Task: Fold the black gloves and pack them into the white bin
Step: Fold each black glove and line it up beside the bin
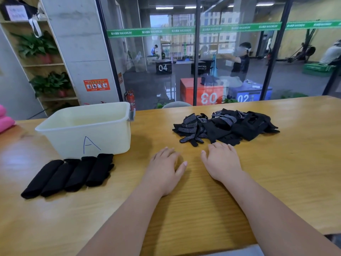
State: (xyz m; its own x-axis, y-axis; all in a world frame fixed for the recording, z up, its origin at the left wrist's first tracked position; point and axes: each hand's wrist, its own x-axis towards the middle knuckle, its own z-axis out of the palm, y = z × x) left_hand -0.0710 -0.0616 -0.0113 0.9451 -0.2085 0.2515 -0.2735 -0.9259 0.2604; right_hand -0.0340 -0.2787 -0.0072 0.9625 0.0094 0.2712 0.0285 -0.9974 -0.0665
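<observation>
Head view: left hand (164, 169) and right hand (221, 161) lie flat on the table (203, 204), fingers relaxed, grasping nothing. Four folded gloves (70, 174) sit just before the white bin (103, 137), not yet packed. Beyond the right hand, a loose pile (225, 126) awaits folding.

1. The white bin (110, 141) is really more of a creamy off-white, with a blue letter "A" scrawled on its front wall.
2. The folded gloves (70, 174) toward the tabletop's left edge are plain solid black, no pattern showing.
3. The loose glove pile (225, 126) nearer the far edge is black too, but several of them show a grid of tiny white dots.
4. The tabletop (193, 200) itself is honey-yellow wood with fine grain lines.
5. There's a soft thing (5, 122) at the left edge that's bright pink.
</observation>
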